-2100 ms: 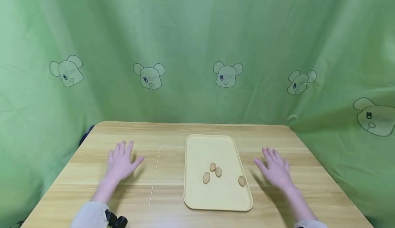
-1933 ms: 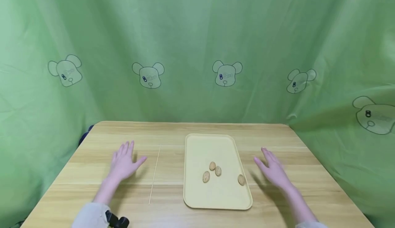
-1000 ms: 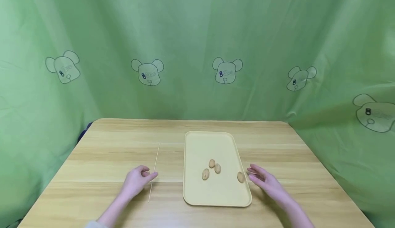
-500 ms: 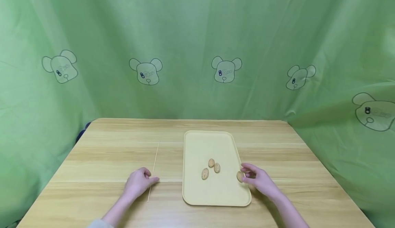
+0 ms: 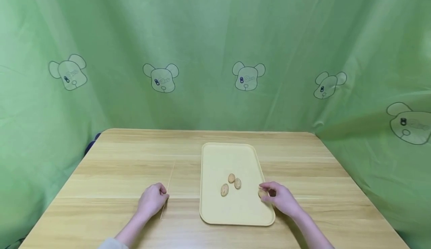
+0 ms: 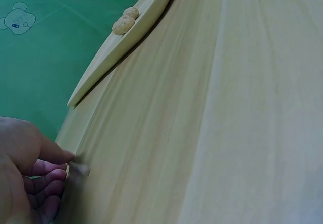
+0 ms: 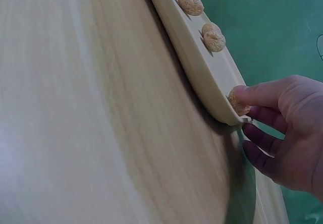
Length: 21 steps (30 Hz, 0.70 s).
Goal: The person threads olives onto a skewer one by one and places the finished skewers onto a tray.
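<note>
My left hand (image 5: 150, 201) pinches a thin wooden skewer (image 5: 172, 173) that lies lengthwise left of the tray; in the left wrist view the thumb and forefinger meet low over the table. My right hand (image 5: 282, 199) reaches over the right rim of the beige tray (image 5: 229, 219). Its thumb and forefinger grip a tan, wrinkled walnut (image 7: 235, 101) near that rim, and the fingers partly cover it in the head view. The other right fingers are bent outside the rim. Three more walnuts (image 5: 224, 190) sit grouped around the middle of the tray.
The light wooden table (image 5: 111, 159) carries the tray right of its middle. A green curtain (image 5: 202, 28) with printed bear faces hangs behind and along both sides. Dark blue objects (image 5: 89, 146) show beyond the table's left edge.
Both hands have come down and inward from hovering spread over the table. The left has taken hold of the skewer, which has shifted slightly; the right has closed on the rightmost walnut.
</note>
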### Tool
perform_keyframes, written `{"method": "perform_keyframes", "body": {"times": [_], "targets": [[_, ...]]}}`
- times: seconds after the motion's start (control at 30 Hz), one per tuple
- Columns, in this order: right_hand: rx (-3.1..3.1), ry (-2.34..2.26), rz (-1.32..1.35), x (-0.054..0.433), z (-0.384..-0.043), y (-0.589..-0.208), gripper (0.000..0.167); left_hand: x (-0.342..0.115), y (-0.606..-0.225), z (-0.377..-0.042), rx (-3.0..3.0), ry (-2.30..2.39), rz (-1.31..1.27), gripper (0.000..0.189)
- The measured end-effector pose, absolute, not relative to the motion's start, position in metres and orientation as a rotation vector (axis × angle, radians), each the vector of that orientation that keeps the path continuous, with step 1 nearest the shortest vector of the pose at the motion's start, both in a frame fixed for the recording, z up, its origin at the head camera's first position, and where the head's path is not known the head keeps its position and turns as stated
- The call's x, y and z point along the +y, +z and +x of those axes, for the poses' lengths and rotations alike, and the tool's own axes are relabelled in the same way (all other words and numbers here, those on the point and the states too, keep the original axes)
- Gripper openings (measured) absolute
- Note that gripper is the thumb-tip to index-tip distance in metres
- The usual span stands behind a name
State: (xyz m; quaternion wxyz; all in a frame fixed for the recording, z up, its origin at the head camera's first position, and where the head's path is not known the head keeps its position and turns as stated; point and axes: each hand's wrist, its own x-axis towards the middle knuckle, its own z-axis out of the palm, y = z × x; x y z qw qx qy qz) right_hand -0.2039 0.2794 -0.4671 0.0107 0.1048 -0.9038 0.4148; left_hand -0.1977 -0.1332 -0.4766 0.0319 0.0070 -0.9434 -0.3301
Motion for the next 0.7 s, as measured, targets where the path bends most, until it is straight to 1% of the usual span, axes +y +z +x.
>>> {"method": "perform_keyframes", "body": {"times": [0.1,0.23,0.47,0.7], "targets": [[-2.829,1.23,0.339,0.2783,-0.2033,-0.4677,0.038,-0.134,-0.4753,-0.1973,-2.897,-1.006,0.014,0.002],[-2.84,1.212,0.325,0.2788,-0.2012,-0.4693,0.032,-0.1343,-0.4763,-0.1964,-2.886,-0.994,-0.005,0.01],[-2.824,1.199,0.328,0.2814,-0.1987,-0.4724,0.032,-0.1305,-0.4764,-0.1929,-2.882,-0.971,0.008,0.012],[-2.797,1.185,0.335,0.2839,-0.2004,-0.4739,0.03,-0.1296,-0.4776,-0.1925,-2.882,-0.891,-0.074,0.007]]}}
